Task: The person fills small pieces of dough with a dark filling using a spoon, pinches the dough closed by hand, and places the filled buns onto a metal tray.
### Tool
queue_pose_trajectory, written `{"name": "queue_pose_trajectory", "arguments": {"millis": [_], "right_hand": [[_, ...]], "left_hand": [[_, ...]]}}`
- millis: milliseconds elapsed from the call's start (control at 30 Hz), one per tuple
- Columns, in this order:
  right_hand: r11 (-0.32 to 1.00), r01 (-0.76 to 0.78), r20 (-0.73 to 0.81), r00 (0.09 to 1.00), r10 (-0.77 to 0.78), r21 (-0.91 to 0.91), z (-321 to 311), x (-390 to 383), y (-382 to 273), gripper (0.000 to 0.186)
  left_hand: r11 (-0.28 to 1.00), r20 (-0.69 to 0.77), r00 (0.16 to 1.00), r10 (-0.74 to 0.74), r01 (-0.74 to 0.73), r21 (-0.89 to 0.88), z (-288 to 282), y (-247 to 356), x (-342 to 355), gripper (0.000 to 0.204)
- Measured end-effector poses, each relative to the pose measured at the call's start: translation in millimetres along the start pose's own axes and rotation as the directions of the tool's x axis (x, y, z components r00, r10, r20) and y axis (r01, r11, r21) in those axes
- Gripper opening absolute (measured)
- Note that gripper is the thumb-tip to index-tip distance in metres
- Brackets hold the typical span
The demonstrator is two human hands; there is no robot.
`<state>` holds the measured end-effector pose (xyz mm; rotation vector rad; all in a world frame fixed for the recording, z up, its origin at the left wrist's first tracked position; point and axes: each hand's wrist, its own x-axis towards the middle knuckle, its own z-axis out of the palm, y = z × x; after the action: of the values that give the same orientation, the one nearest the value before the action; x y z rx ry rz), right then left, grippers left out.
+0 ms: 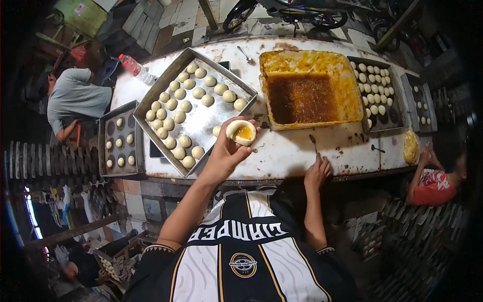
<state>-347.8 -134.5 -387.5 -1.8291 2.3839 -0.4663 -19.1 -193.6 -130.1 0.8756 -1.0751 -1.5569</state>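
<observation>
My left hand cups a piece of pale dough hollowed like a bowl, with orange-yellow filling inside. Its fingers are wrapped around the dough, just over the near right edge of a large metal tray. Many round dough balls sit in rows on that tray. Low over the front edge of the table, my right hand grips a small spoon, its bowl dark with filling. Beyond the spoon stands a big rectangular tub, smeared orange and holding brown-orange jam-like filling.
More trays of dough balls stand on the white table: one at left, two at right. A bottle, two loose spoons and a yellow dough lump lie about. People are at left and right.
</observation>
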Motion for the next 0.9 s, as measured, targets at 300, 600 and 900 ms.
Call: {"name": "queue_pose_trajectory", "arguments": {"millis": [300,600,900], "right_hand": [[0.188,0.292,-0.207,0.905,-0.371,0.938,-160.6,13.6,-217.2,0.066],[-0.237,0.151,-0.234,0.897,-0.376,0.960,-207.0,-54.7,-336.5,0.040],[-0.227,0.035,-0.137,0.881,-0.452,0.973,-243.9,-96.6,-394.5,0.014]], "left_hand": [[0.995,0.050,0.995,0.088,-0.091,0.049,0.9,29.0,-26.9,0.050],[0.515,0.240,0.782,0.575,-0.574,0.637,-56.4,78.8,-85.3,0.047],[0.632,0.107,0.746,0.657,-0.623,0.462,-114.9,111.3,-153.2,0.029]]}}
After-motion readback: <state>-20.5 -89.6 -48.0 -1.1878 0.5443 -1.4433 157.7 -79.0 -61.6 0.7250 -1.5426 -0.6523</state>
